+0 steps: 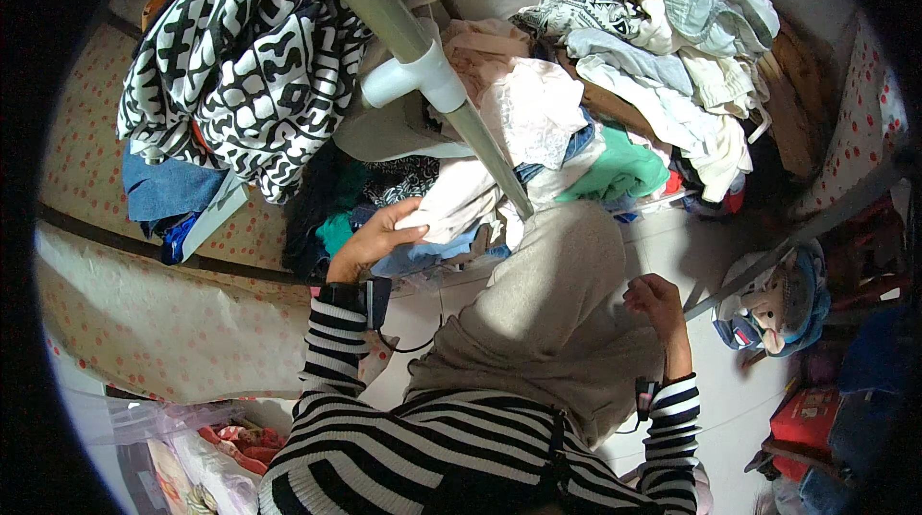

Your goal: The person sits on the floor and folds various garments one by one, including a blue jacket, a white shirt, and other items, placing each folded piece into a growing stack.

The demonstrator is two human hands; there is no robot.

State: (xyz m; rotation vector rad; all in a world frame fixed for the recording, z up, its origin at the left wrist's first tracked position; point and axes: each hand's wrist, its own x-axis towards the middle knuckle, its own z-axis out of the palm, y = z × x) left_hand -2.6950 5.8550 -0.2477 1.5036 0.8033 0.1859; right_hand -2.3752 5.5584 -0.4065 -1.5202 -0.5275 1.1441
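Observation:
My left hand (385, 234) pinches the edge of a white garment (457, 202) between thumb and fingers. The garment lies on a heap of clothes below a metal pole with a white plastic T-joint (421, 76). Beside it in the heap are a white lace garment (536, 108), a green cloth (619, 166) and a light blue cloth (425, 256). My right hand (655, 302) hovers by my bent leg in beige trousers (547, 299). Its fingers are curled, with nothing visible in them.
A black-and-white patterned cloth (245, 68) is bundled at the upper left. Pale garments (663, 61) are piled at the upper right. A slanting metal pole (814, 227) crosses the right side, near a stack of caps (778, 299) and a red box (803, 421).

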